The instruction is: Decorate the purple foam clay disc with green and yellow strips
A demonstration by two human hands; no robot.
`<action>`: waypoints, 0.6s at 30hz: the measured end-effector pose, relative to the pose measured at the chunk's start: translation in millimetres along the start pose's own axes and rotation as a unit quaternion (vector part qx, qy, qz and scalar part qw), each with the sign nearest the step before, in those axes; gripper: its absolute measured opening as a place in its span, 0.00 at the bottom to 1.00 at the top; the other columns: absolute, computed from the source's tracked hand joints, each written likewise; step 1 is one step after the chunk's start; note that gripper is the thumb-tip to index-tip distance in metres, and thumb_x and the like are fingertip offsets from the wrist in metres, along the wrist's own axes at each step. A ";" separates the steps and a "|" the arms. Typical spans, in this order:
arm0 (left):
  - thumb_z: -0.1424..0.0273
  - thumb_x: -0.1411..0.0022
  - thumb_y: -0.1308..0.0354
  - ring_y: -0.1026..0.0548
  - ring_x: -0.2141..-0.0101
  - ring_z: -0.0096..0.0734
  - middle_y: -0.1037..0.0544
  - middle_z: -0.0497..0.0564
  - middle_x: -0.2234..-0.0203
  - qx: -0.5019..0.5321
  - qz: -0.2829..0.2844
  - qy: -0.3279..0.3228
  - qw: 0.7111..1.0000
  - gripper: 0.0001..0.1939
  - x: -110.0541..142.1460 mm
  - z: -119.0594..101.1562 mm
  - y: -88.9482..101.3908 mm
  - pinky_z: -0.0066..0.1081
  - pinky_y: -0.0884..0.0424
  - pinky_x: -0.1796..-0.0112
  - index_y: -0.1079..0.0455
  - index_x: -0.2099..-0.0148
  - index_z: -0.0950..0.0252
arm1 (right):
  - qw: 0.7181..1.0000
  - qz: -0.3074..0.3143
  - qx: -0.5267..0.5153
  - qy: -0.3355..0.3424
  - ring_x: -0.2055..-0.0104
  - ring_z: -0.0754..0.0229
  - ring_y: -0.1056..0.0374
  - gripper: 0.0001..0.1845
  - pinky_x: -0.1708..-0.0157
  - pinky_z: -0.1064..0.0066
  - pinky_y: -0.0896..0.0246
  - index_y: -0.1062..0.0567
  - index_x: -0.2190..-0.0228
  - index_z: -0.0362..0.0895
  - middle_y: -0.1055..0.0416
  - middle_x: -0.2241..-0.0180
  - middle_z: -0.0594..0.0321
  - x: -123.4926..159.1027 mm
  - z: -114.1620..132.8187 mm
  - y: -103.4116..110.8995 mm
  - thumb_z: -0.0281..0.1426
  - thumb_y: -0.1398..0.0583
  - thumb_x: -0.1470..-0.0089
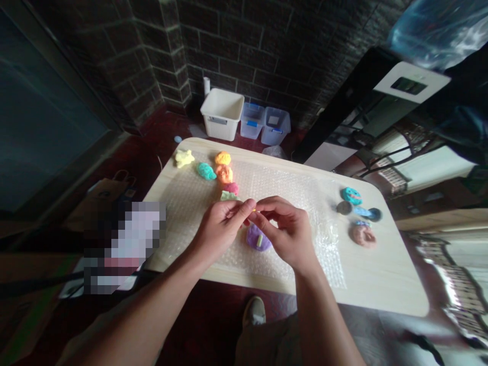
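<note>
Above the middle of the table, my left hand (225,219) and my right hand (286,229) meet with thumbs and index fingers pinched. A tiny bit of yellow clay (254,210) shows between the fingertips of both. Just below them, a purple clay disc (254,241) with a short pale-green stick-like piece (260,240) on it lies on bubble wrap (179,218), its upper part hidden by my hands. A pale-green clay piece (229,195) and a pink-red clay lump (231,188) lie just beyond my left hand.
Farther back lie orange (224,174), yellow-orange (223,158), teal (206,171) and pale-yellow (184,158) clay pieces. At the right are a blue clay piece (351,195), a dumbbell-shaped piece (360,211) and a brown ring (364,235). A white bin (221,127) stands behind the table.
</note>
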State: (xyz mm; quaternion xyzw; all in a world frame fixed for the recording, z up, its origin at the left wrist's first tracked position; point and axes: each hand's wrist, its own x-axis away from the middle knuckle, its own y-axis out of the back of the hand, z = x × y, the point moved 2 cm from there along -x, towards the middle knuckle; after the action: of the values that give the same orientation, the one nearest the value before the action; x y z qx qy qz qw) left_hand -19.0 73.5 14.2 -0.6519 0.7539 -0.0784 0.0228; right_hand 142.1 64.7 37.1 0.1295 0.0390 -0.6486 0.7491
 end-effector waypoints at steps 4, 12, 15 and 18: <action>0.53 0.34 0.34 0.23 0.69 0.31 0.19 0.51 0.73 0.025 -0.009 0.018 1.000 0.20 0.5 -0.2 1.1 0.28 0.30 0.65 0.19 0.66 0.65 | 1.000 -0.006 0.000 -0.016 0.65 0.58 0.25 0.04 0.65 0.63 0.27 0.15 0.61 0.47 0.20 0.62 0.58 0.5 -1.2 0.8 0.32 0.30 0.39; 0.61 0.39 0.28 0.24 0.68 0.28 0.18 0.50 0.69 0.101 -0.005 0.055 0.993 0.11 -1.2 -2.4 -0.3 0.27 0.31 0.65 0.18 0.63 0.64 | 1.000 -0.006 -0.005 -0.010 0.65 0.59 0.25 0.07 0.67 0.65 0.29 0.14 0.59 0.48 0.20 0.62 0.59 -1.3 0.6 2.5 0.33 0.29 0.41; 0.63 0.41 0.27 0.23 0.68 0.27 0.17 0.51 0.68 0.117 0.000 0.058 0.991 0.09 -2.5 -3.9 -1.1 0.26 0.30 0.66 0.17 0.62 0.64 | 1.000 -0.019 -0.013 -0.010 0.64 0.58 0.24 0.06 0.66 0.65 0.29 0.13 0.59 0.49 0.19 0.61 0.58 -1.6 0.2 2.4 0.34 0.29 0.40; 0.66 0.43 0.26 0.23 0.69 0.27 0.16 0.52 0.67 0.120 0.006 0.048 0.992 0.09 -2.9 -6.2 -1.8 0.27 0.29 0.67 0.17 0.61 0.64 | 0.998 -0.046 -0.026 -0.029 0.65 0.59 0.25 0.07 0.67 0.67 0.31 0.13 0.62 0.47 0.18 0.63 0.58 -2.3 -1.4 3.2 0.36 0.29 0.41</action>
State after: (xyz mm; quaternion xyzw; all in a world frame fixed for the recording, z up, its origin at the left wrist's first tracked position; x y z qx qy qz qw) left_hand -17.6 76.7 20.3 -0.6355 0.7430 -0.1996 0.0654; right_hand 145.0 67.6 36.8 0.0895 0.0403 -0.6843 0.7226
